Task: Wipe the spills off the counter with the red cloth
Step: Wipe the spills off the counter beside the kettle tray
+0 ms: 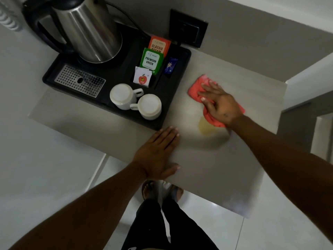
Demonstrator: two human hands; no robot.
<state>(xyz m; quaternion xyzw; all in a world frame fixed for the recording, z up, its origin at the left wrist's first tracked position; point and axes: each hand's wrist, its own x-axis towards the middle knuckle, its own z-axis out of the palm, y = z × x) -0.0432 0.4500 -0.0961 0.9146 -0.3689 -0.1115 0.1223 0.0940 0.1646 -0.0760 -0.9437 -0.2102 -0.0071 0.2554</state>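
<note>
- Black tray with kettle, tea sachets and two upturned cups sits on the left part of the bench, apart from the wiping.
- Left hand lies flat, palm down, near the bench's front edge just below the tray corner; its grip is open and holds nothing.
- A yellowish spill remains on the bench, touching the cloth's near edge, so the wipe looks unfinished.
- Red cloth lies right of the tray, pressed under the right hand, fingers spread flat on top rather than closed around it, arm reaching in from the right.
</note>
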